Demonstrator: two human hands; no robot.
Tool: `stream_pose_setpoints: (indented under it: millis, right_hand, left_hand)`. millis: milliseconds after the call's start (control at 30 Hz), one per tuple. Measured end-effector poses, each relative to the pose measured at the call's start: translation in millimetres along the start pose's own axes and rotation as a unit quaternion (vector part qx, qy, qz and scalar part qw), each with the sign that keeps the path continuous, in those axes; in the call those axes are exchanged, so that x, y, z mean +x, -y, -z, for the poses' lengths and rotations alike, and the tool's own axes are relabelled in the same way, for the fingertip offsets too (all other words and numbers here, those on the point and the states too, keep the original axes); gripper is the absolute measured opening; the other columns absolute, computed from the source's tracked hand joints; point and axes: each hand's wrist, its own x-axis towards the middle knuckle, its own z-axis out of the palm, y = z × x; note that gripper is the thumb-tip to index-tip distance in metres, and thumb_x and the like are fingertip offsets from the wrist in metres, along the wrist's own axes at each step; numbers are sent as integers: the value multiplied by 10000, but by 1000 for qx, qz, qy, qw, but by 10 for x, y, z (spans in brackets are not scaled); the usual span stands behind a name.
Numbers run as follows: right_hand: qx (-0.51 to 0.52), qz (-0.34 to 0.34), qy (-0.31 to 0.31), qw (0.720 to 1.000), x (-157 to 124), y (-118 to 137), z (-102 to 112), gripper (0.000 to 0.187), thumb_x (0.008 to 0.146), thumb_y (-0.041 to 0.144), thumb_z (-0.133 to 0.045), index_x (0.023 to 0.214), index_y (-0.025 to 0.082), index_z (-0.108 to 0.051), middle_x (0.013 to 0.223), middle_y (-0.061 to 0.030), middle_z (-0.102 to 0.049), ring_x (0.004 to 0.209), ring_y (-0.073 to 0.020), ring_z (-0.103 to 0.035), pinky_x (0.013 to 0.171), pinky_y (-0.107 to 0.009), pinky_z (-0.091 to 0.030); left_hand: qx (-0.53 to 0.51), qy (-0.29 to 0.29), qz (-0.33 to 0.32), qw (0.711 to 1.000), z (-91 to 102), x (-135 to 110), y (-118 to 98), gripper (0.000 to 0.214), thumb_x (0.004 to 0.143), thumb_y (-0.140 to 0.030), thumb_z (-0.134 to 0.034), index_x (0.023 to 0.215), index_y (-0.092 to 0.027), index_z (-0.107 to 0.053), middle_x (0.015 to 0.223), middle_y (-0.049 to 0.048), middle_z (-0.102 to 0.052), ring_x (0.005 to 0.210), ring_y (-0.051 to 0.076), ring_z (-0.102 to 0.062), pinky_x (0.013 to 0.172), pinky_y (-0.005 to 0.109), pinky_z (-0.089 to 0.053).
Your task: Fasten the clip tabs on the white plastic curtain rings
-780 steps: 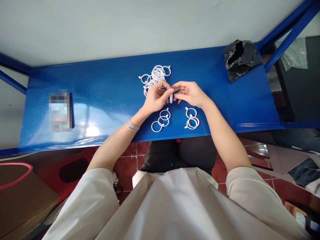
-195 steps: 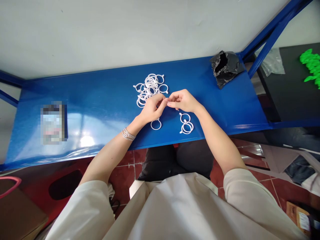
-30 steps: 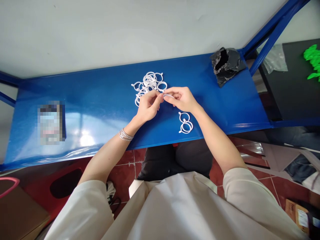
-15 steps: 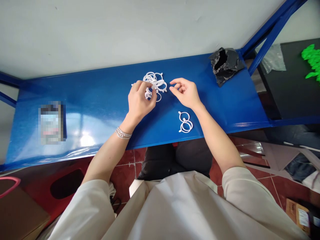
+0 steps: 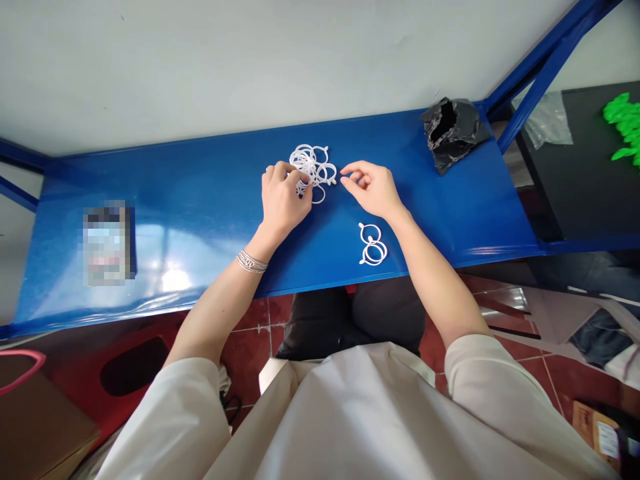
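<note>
A tangled pile of thin white plastic rings with small round knobs (image 5: pixel 315 160) lies on the blue tabletop (image 5: pixel 200 187). My left hand (image 5: pixel 284 197) reaches over the pile's near left side, fingers curled and closed on some of the rings; its fingertips partly hide what they grip. Just right of the pile hovers my right hand (image 5: pixel 373 188), thumb and index finger apart with nothing between them. Closer to the front edge, below my right hand, a few more white rings (image 5: pixel 374 251) lie together, apart from the pile.
At the back right sits a crumpled black plastic bag (image 5: pixel 453 133) with its mouth open. A blurred-out phone-like object (image 5: pixel 107 243) lies at the left. Blue metal posts (image 5: pixel 543 80) rise at the right end, beyond which bright green items (image 5: pixel 623 127) rest on a dark surface.
The white rings at my left fingertips look lower and more spread out over the pile. My left hand has shifted slightly; my right hand stays almost in place, still empty.
</note>
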Motion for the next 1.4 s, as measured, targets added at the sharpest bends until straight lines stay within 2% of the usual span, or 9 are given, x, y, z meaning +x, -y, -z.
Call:
stream_pose_setpoints:
  millis: [167, 233, 333, 533, 667, 833, 967, 1233, 1400]
  right_hand:
    - [-26, -24, 12, 999, 10, 58, 129, 360, 951, 487, -814, 1094, 156, -809, 874, -37, -729, 661, -139, -567, 677, -306, -447]
    - [-21, -44, 77, 996, 6, 115, 276, 407, 873, 536, -878, 992, 150, -827, 867, -61, -754, 699, -160, -607, 692, -323, -470]
    - [-20, -83, 279, 956, -5, 189, 536, 466, 699, 546, -999, 940, 169, -869, 814, -61, -771, 723, -185, -641, 691, -343, -490]
    - [-114, -134, 380, 908, 5, 225, 750, 323, 641, 460, -1004, 822, 212, -906, 680, -2, -727, 636, -150, -613, 626, -318, -406]
    - [-158, -124, 355, 913, 3, 231, 655, 142, 721, 341, -921, 750, 205, -892, 699, -26, -763, 656, -165, -648, 643, -323, -417]
    - [-91, -70, 171, 979, -25, 180, 435, 163, 774, 318, -865, 787, 162, -816, 720, -43, -746, 637, -159, -621, 652, -321, -428]
    - [-21, -48, 121, 991, -41, 166, 213, 175, 809, 309, -816, 802, 165, -717, 729, -16, -722, 559, -112, -556, 621, -298, -402]
    - [107, -52, 130, 984, -62, 121, 9, 204, 811, 261, -839, 864, 179, -660, 808, -20, -723, 526, -100, -590, 476, -235, -405]
    - [201, -71, 200, 956, -72, 135, 29, 254, 852, 303, -882, 836, 171, -666, 696, -6, -694, 480, -71, -504, 410, -202, -358]
  left_hand:
    - [65, 50, 21, 996, 77, -4, -114, 163, 945, -217, -764, 1093, -213, -696, 1256, 156, -718, 1299, 422, -683, 1199, 679, -501]
    - [71, 57, 15, 996, 90, -8, -142, 185, 945, -215, -769, 1111, -209, -688, 1262, 157, -712, 1306, 422, -680, 1205, 686, -500]
    - [65, 60, -1, 996, 78, -17, -147, 200, 937, -214, -779, 1110, -205, -680, 1245, 159, -708, 1291, 421, -683, 1192, 696, -510]
    - [51, 72, -18, 996, 26, -51, -149, 185, 949, -194, -768, 1109, -211, -676, 1230, 157, -706, 1278, 418, -680, 1170, 694, -513]
    - [39, 75, -33, 996, -4, -83, -164, 167, 964, -210, -771, 1104, -205, -680, 1206, 151, -710, 1248, 403, -687, 1142, 659, -529]
    - [30, 71, -45, 996, -2, -102, -198, 129, 985, -247, -763, 1084, -210, -689, 1179, 141, -721, 1197, 373, -698, 1102, 603, -550]
    - [-25, 62, -59, 996, 68, -104, -327, 57, 1028, -262, -701, 1047, -210, -713, 1090, 115, -758, 1013, 268, -717, 977, 464, -595]
    - [-231, 166, 54, 957, 44, -148, -452, 350, 1011, -524, -773, 972, -185, -693, 868, 38, -768, 569, 100, -600, 590, 272, -489]
    - [-388, 250, 130, 878, 79, -108, -478, 547, 930, -713, -831, 988, -201, -649, 791, 10, -681, 450, 77, -527, 438, 256, -371]
